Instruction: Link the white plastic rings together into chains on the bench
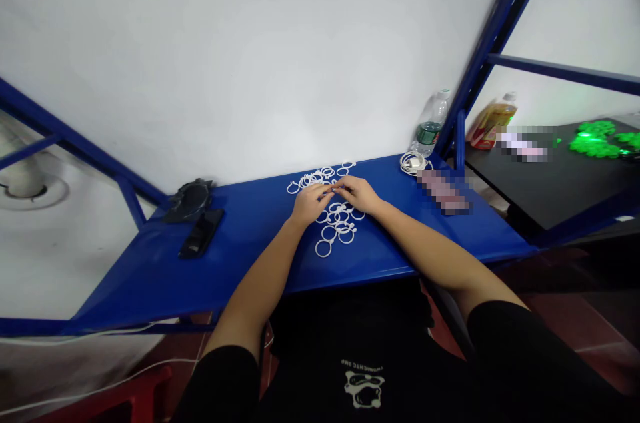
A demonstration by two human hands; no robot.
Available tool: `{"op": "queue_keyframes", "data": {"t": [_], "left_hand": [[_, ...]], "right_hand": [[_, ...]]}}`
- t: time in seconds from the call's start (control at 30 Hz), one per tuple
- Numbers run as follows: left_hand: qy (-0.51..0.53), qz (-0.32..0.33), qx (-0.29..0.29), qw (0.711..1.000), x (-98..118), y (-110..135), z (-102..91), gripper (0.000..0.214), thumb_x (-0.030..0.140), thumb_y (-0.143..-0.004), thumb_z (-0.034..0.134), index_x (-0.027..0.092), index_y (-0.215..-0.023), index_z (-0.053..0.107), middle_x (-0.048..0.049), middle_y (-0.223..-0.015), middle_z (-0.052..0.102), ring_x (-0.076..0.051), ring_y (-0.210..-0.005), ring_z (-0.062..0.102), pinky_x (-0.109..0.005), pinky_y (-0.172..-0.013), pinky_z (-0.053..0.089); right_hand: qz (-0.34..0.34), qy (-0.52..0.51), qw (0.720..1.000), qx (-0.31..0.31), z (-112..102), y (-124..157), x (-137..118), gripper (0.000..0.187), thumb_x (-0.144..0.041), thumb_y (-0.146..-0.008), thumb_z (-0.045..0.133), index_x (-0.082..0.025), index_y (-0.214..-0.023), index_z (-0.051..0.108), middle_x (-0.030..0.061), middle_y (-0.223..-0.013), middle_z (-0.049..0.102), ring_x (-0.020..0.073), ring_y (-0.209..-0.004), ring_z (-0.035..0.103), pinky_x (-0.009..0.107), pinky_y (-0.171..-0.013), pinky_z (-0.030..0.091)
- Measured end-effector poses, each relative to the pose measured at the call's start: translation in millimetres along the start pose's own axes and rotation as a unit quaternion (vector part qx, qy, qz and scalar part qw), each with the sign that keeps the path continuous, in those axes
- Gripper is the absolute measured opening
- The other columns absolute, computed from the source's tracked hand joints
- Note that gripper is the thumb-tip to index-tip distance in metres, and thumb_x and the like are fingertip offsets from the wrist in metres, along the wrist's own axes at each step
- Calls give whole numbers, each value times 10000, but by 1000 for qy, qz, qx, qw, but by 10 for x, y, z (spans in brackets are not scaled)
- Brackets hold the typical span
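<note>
Several white plastic rings lie loose on a blue table. More white rings lie in a cluster further back. My left hand and my right hand meet over the middle of the table, fingertips pinched together on a small white ring between them. Both hands rest just behind the nearer rings.
A black object and a flat black device lie at the table's left. A coiled white cable with a charger and a clear water bottle stand at the back right. A blue frame post rises there. Beyond it, a black table holds a bottle and green parts.
</note>
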State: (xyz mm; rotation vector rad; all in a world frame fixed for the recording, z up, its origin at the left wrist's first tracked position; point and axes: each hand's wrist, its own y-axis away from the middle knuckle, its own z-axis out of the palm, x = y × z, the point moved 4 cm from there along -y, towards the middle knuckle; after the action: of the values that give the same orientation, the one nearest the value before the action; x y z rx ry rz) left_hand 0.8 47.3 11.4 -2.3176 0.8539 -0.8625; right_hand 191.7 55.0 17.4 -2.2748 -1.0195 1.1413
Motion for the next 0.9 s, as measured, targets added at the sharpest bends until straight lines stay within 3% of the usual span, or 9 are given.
{"op": "queue_keyframes", "data": {"t": [0.2, 0.47, 0.63, 0.73, 0.9], "left_hand": [[-24, 23, -5, 999, 37, -4, 2, 238, 382, -1037, 616, 242, -1031, 808, -59, -969, 805, -206, -908, 748, -351, -860, 585], [-1, 27, 25, 999, 98, -11, -7, 250, 347, -1064, 552, 224, -1006, 761, -54, -963, 780, -190, -906, 729, -338, -845, 578], [-10, 17, 30, 999, 9, -43, -22, 208, 345, -1037, 593, 222, -1058, 758, -65, -1025, 773, -209, -967, 718, -362, -902, 575], [-59, -50, 54, 996, -233, -35, -146, 183, 335, -1001, 635, 224, -1033, 776, -85, -1079, 764, -248, -1045, 698, -411, -994, 548], [-171, -278, 62, 943, -782, 127, -381, 249, 368, -938, 695, 245, -1133, 790, -138, -1296, 713, -353, -1205, 620, -528, -1060, 491]], "right_hand": [[13, -33, 999, -15, 16, 3, -29, 152, -251, -991, 633, -207, -1062, 760, 63, -978, 771, 182, -830, 676, 297, -771, 507], [62, -108, 992, 8, 29, -11, -33, 142, -314, -987, 645, -198, -989, 727, 24, -849, 739, 159, -716, 637, 277, -690, 491], [17, 10, 1000, 24, -65, -35, -50, 126, -259, -1008, 594, -214, -1001, 712, 61, -952, 740, 197, -865, 663, 318, -811, 507], [28, 89, 995, 26, -193, -21, 13, 143, -250, -1009, 583, -219, -1036, 719, 77, -1000, 749, 212, -895, 662, 326, -820, 502], [62, 126, 989, -43, -259, -4, 158, 130, -297, -975, 650, -216, -976, 752, 50, -910, 745, 192, -790, 643, 308, -739, 467]]}}
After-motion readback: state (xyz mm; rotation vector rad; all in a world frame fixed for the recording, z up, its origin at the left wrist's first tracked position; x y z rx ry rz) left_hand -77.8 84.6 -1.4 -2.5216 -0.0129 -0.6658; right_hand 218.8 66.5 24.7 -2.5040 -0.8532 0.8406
